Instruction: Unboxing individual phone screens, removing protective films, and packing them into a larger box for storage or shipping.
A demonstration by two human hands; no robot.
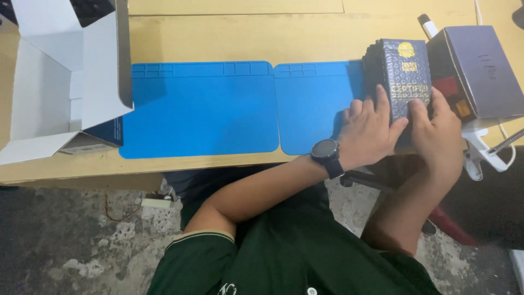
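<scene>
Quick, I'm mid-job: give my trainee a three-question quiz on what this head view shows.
1. True or false: both the left hand and the right hand touch the stack of dark boxes.
2. Which wrist wears the black watch? A) left B) right C) neither
3. Fill in: the open white carton sits at the table's ____ end, beside the blue mats.

Key: 1 true, both hands grip the stack's near end. 2 A. 3 left, as this view shows it.
</scene>
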